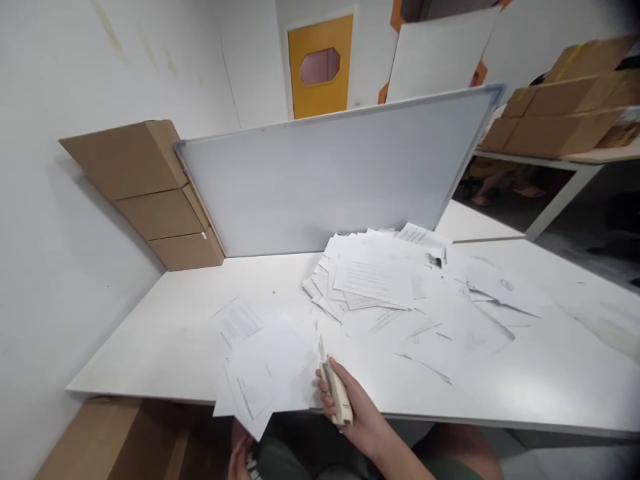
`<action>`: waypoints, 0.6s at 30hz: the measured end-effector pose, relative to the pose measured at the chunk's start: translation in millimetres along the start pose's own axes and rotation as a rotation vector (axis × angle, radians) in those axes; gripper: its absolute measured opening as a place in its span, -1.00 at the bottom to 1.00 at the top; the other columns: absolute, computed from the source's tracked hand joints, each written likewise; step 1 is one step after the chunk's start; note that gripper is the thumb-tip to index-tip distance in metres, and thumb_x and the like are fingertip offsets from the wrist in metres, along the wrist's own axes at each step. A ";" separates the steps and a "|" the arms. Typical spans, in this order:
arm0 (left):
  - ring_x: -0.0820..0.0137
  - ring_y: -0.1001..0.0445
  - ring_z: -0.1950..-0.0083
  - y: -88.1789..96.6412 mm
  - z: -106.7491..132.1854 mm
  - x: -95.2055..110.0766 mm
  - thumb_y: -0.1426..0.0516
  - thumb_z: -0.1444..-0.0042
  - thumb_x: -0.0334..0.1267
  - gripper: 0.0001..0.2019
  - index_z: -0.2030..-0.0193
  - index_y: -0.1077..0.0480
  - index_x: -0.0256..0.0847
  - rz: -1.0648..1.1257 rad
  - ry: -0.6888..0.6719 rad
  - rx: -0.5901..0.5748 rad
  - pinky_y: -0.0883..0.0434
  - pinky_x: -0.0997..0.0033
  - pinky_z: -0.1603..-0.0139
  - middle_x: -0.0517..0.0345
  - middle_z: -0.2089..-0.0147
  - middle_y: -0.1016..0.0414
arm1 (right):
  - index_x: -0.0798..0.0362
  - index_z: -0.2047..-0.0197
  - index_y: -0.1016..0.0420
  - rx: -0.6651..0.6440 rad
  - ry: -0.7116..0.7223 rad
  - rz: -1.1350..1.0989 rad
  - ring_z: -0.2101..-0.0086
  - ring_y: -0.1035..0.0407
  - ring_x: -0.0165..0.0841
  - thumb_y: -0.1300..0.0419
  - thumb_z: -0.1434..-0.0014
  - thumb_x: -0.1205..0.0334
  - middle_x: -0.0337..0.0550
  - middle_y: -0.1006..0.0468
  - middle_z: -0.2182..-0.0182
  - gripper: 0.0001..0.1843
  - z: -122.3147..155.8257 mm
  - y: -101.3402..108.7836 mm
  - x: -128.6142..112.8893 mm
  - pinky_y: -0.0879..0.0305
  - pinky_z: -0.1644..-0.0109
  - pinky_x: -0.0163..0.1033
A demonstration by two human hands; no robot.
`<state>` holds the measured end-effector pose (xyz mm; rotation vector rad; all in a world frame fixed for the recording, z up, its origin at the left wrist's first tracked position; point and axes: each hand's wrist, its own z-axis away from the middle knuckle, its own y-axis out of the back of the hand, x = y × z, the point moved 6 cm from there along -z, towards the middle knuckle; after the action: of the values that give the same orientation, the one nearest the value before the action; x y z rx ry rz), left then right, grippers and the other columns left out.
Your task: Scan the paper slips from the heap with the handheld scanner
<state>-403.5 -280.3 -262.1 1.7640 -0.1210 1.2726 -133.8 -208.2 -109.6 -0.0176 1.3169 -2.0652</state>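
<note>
Showing cream stapler-like tool (pixel 339 397) clasped in right hand (pixel 361 415), with long axis angled forward-left, just right of loose sheets (pixel 263 363) nearer left hand (pixel 241 460), of indiscernible grip

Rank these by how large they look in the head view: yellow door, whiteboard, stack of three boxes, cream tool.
Largest to smallest:
1. Whiteboard
2. Stack of three boxes
3. Yellow door
4. Cream tool, in the right hand
</note>
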 end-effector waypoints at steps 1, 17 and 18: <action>0.18 -0.55 0.10 10.4 -2.3 -0.9 0.24 -0.22 -0.11 -0.49 -0.06 -0.38 -0.29 0.112 0.087 0.056 -0.54 0.26 0.13 -0.10 0.15 -0.54 | 0.16 0.27 -0.40 0.027 0.063 0.081 0.62 -0.16 -0.55 -0.28 -0.09 -0.05 -0.27 -0.31 0.54 -0.60 5.5 9.3 -0.7 -0.07 0.63 -0.45; -0.09 -0.22 -0.12 -4.5 -103.1 250.6 0.16 -0.18 0.06 -0.41 -0.05 -0.30 -0.43 -0.670 -0.443 0.034 -0.18 -0.11 -0.08 -0.34 -0.06 -0.32 | 0.09 0.21 -0.33 0.107 0.493 0.228 0.55 -0.22 -0.49 -0.34 0.00 -0.11 -0.31 -0.33 0.51 -0.51 21.7 61.5 -68.6 -0.14 0.51 -0.38; -0.09 -0.25 -0.08 -12.3 -106.4 257.9 0.17 -0.17 0.05 -0.42 0.00 -0.33 -0.44 -0.713 -0.477 0.053 -0.20 -0.08 -0.03 -0.35 -0.02 -0.32 | 0.09 0.21 -0.33 0.109 0.502 0.214 0.56 -0.22 -0.50 -0.34 0.01 -0.13 -0.31 -0.34 0.51 -0.49 20.6 60.8 -70.0 -0.14 0.51 -0.38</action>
<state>-352.6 -91.7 -62.5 1.8804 0.2571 0.3423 -40.3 -202.1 -125.4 0.7002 1.4137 -2.0207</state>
